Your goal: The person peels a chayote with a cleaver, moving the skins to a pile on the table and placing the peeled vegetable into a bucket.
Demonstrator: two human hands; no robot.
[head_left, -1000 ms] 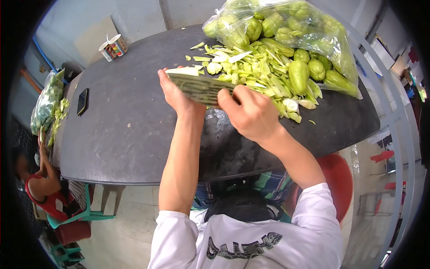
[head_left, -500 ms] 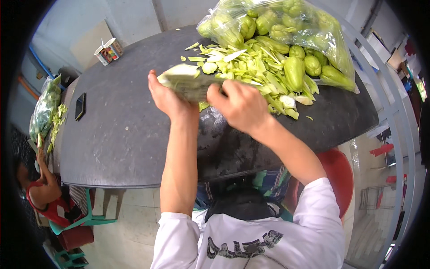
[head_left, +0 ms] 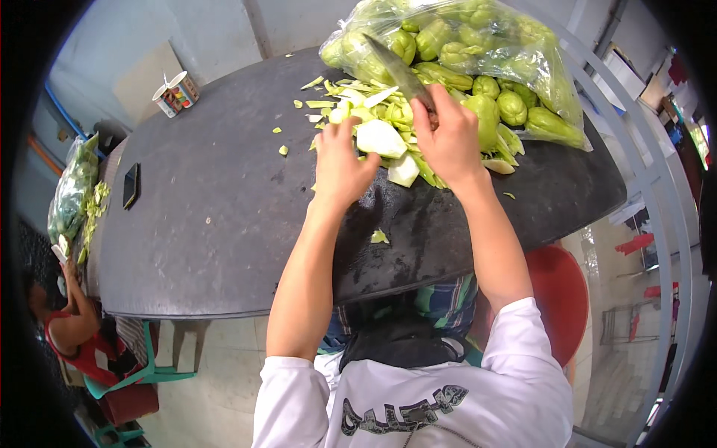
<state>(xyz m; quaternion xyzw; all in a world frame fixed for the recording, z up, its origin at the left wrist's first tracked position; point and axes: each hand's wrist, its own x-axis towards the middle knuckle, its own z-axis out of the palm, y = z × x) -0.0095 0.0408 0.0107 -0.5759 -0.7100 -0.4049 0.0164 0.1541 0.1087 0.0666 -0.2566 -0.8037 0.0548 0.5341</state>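
My right hand (head_left: 450, 140) grips a knife (head_left: 397, 69) by its handle, the blade pointing up and away toward the bag. Beside it my left hand (head_left: 345, 164) is open, its fingers spread over the left edge of a heap of green peelings (head_left: 407, 112). Close to the left thumb lies a pale peeled chayote (head_left: 381, 139), apparently free of the fingers. Another pale piece (head_left: 404, 171) rests just below it. Unpeeled green chayotes (head_left: 489, 119) lie against the heap on the right, in front of a clear plastic bag (head_left: 556, 82) full of more.
The dark table (head_left: 216, 224) has two paper cups (head_left: 175, 94) at its far left and a phone (head_left: 131, 186) near the left edge. At far left, a person in red (head_left: 78, 321) sits by another bag of greens (head_left: 75, 190). A red stool (head_left: 556, 299) stands at right.
My left hand has let go of the pale chayote and moved right to the heap. The knife has swung from across the chayote to point up and away.
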